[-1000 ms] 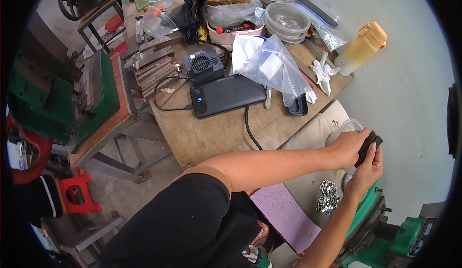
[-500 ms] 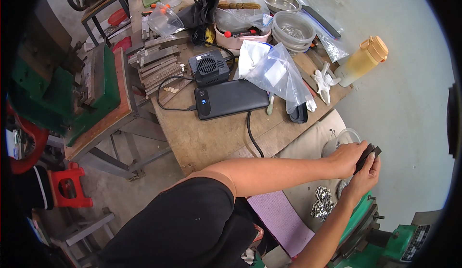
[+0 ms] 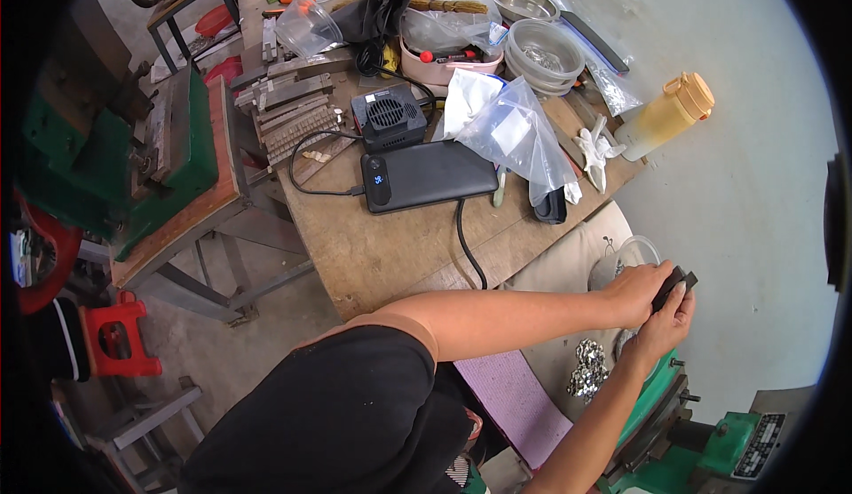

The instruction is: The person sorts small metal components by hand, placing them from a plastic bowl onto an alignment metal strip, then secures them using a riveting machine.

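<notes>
Both my hands meet at the right of the view around a small black block-shaped part [image 3: 672,287]. My left hand [image 3: 636,292] grips it from the left, fingers curled over it. My right hand [image 3: 667,325] closes on it from below. Just behind them stands a clear plastic container [image 3: 627,256] on a beige cloth-covered surface [image 3: 568,268]. Below the hands lies a heap of small shiny metal pieces [image 3: 587,369], beside a green machine [image 3: 710,445].
A wooden table [image 3: 390,245] carries a black power bank [image 3: 428,176] with a cable, a small black fan box [image 3: 388,118], clear plastic bags [image 3: 516,134], steel bowls [image 3: 541,43] and a yellow bottle [image 3: 664,117]. A green press [image 3: 133,165] stands left, a red stool [image 3: 114,339] lower left.
The view has shifted slightly, and both hands with the black part sit a little lower and nearer the clear container. The grip on the part is unchanged.
</notes>
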Motion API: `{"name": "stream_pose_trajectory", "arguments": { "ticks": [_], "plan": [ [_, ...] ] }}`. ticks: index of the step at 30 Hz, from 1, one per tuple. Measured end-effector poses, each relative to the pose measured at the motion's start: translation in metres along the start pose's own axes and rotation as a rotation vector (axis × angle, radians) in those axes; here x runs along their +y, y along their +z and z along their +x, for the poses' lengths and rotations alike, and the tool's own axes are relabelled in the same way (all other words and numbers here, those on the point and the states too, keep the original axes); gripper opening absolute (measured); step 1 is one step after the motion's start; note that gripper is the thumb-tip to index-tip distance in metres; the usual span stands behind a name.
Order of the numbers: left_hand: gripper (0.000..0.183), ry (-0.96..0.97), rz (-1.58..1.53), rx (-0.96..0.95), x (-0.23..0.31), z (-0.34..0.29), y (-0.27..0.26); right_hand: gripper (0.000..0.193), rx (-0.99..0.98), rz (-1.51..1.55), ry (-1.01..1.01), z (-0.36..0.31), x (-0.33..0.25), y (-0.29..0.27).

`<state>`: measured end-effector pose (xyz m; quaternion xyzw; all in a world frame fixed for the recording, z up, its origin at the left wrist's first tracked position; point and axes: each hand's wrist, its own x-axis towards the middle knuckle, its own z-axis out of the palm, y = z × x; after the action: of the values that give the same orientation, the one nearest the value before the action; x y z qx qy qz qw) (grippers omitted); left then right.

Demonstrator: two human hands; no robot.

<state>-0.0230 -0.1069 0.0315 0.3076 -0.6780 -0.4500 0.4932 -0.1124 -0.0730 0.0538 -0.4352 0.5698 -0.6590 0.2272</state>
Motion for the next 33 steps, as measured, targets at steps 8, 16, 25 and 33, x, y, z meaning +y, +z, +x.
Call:
{"name": "stream_pose_trajectory", "arguments": {
  "ticks": [8, 16, 25, 33],
  "plan": [
    [0.034, -0.018, -0.031, 0.033, -0.005, 0.001, -0.002, 0.027, -0.133, -0.090, 0.099, 0.009, -0.001, -0.019],
    [0.033, -0.251, -0.275, 0.105, -0.001, 0.010, -0.012, 0.025, -0.210, -0.145, 0.097, 0.001, -0.005, -0.032],
    [0.021, -0.393, -0.586, 0.116, 0.007, 0.010, -0.021, 0.031, -0.345, -0.350, 0.016, -0.003, -0.011, -0.041],
    [0.021, -0.400, -0.639, 0.136, 0.002, 0.013, -0.007, 0.028, -0.267, -0.528, -0.015, -0.002, -0.007, -0.048]
  ]
}}
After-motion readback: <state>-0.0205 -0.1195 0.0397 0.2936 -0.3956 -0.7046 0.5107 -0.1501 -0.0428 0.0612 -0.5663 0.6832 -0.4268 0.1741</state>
